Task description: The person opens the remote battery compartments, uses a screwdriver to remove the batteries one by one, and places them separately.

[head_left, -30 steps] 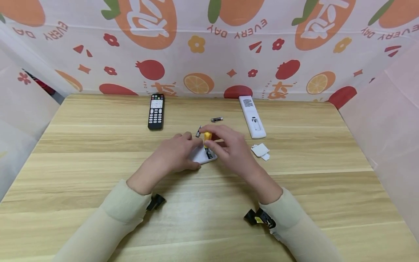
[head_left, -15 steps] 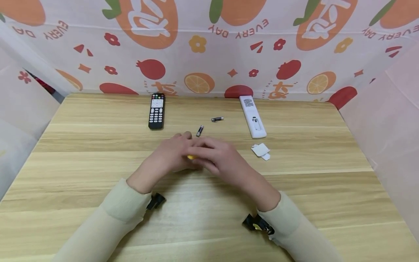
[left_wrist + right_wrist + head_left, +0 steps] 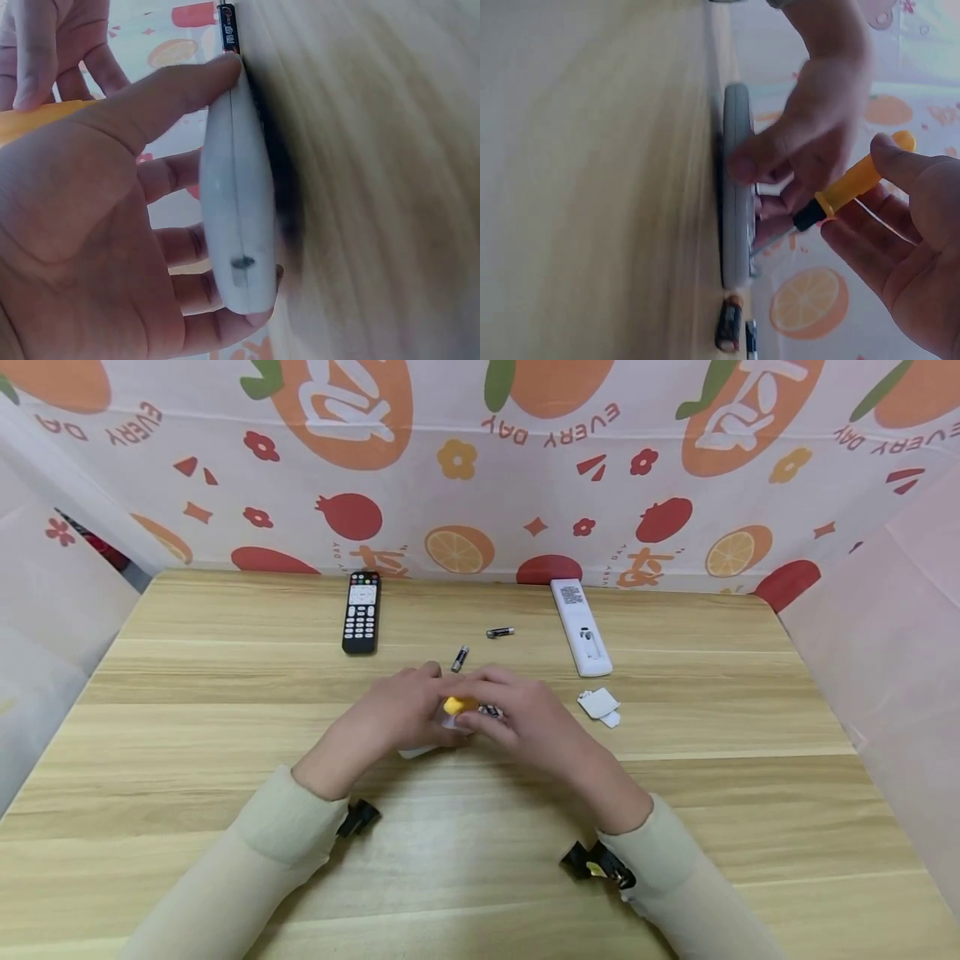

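A white remote control [image 3: 417, 752] lies on the table beneath my left hand [image 3: 393, 710], which grips it by the edges. Its narrow end and seam face the left wrist view, where the remote [image 3: 236, 180] sits between thumb and fingers. My right hand [image 3: 528, 718] holds a screwdriver [image 3: 459, 704] by its yellow handle. In the right wrist view the screwdriver [image 3: 851, 184] slants toward the remote's upper face, its thin shaft reaching that surface; the exact contact is hidden. A battery [image 3: 729, 324] lies just past the remote's end, partly behind my right fingers in the head view.
Two more batteries, one [image 3: 460, 658] just beyond my hands and another [image 3: 500, 632] farther back, lie on the wooden table [image 3: 225, 735]. A black remote [image 3: 362, 612] stands back left. Back right are a white remote [image 3: 581, 628], its battery compartment uncovered, and small white covers [image 3: 599, 705].
My right hand swung left over the left hand with the screwdriver, then came partly back right. A battery seen in the remote's compartment a second ago now lies outside its right end.
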